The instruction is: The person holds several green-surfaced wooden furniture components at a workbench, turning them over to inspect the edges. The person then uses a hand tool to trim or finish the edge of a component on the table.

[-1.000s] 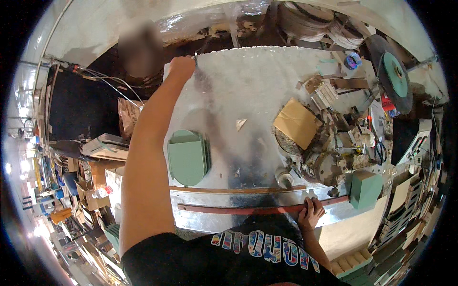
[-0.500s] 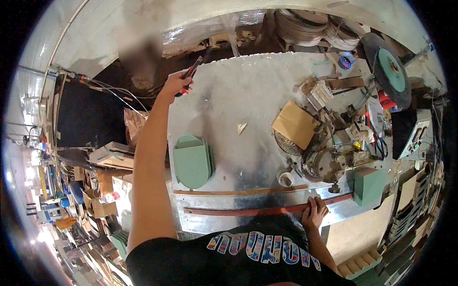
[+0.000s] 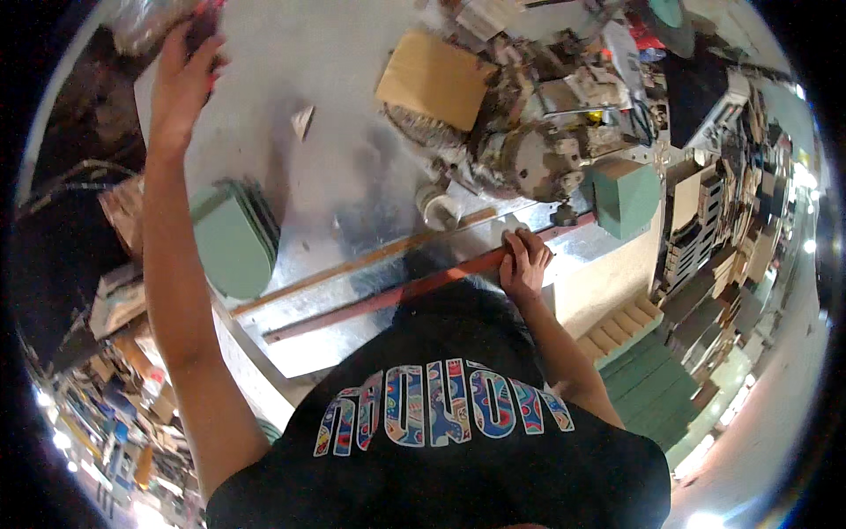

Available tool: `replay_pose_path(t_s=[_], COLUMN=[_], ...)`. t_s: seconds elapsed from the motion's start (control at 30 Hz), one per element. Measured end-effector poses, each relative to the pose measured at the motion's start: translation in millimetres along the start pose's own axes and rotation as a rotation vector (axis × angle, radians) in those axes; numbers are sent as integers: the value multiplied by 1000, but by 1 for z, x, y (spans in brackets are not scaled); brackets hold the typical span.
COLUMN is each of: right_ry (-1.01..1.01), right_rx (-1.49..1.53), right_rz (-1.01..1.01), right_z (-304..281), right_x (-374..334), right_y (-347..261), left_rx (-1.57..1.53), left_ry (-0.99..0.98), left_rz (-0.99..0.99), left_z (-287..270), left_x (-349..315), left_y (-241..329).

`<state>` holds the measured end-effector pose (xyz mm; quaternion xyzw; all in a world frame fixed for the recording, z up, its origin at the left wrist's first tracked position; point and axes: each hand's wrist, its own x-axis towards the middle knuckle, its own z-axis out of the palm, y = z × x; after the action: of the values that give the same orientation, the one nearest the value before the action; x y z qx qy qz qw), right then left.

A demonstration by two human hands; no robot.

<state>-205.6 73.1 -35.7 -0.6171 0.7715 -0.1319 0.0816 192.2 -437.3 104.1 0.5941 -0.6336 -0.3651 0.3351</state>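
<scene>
My left hand (image 3: pixel 185 84) is stretched to the far left of the metal worktable (image 3: pixel 339 185), closed round a slim red-and-black hand tool (image 3: pixel 208 11). Motion blur hides the tool's exact kind. My right hand (image 3: pixel 526 264) rests on the long red-brown strip (image 3: pixel 388 300) along the table's near edge. Its fingers are slightly apart, laid over the strip, with no object visible in them. A small pale scrap (image 3: pixel 509 227) lies by its fingertips. Beneath my left forearm's inner side sits a stack of green rounded panels (image 3: pixel 236 242).
A tan square board (image 3: pixel 436 81) rests on a dirty round machine part (image 3: pixel 538 163) amid clutter. Nearby stand a white cup (image 3: pixel 436 210) and a green block (image 3: pixel 624 198). A triangular scrap (image 3: pixel 302 122) lies mid-table. Below right is a slotted green piece (image 3: pixel 621 331).
The view has turned and shifted, so the table appears tilted and lower parts show more. My left hand still holds the tool at the far left; my right hand stays on the strip.
</scene>
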Motion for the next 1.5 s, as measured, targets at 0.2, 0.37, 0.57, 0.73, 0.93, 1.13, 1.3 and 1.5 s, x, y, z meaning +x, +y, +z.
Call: replay_pose_path(t_s=[0.2, 0.37, 0.57, 0.73, 0.93, 1.13, 1.3, 1.5], right_ry=[1, 2, 24, 35, 51, 36, 4, 9], right_rx=[-33, -59, -66, -78, -93, -95, -98, -86], right_rz=[-35, -60, -81, -90, -92, -112, -96, -84], right_z=[15, 15, 16, 17, 20, 20, 19, 20], right_x=[-10, -9, -9, -9, -9, -10, -11, -13], right_y=[6, 10, 11, 9, 8, 12, 12, 12], left_rx=[532, 676, 518, 364, 532, 591, 570, 579], left_ry=[-485, -625, -335, -315, -417, -458, -425, -465], left_rz=[382, 580, 1020, 1029, 920, 857, 859, 846], left_z=[57, 100, 161, 182, 185, 192, 200, 206], left_x=[-96, -126, -136, -141, -149, -154, -155, -160], left_y=[49, 37, 4, 5, 28, 29, 23, 29])
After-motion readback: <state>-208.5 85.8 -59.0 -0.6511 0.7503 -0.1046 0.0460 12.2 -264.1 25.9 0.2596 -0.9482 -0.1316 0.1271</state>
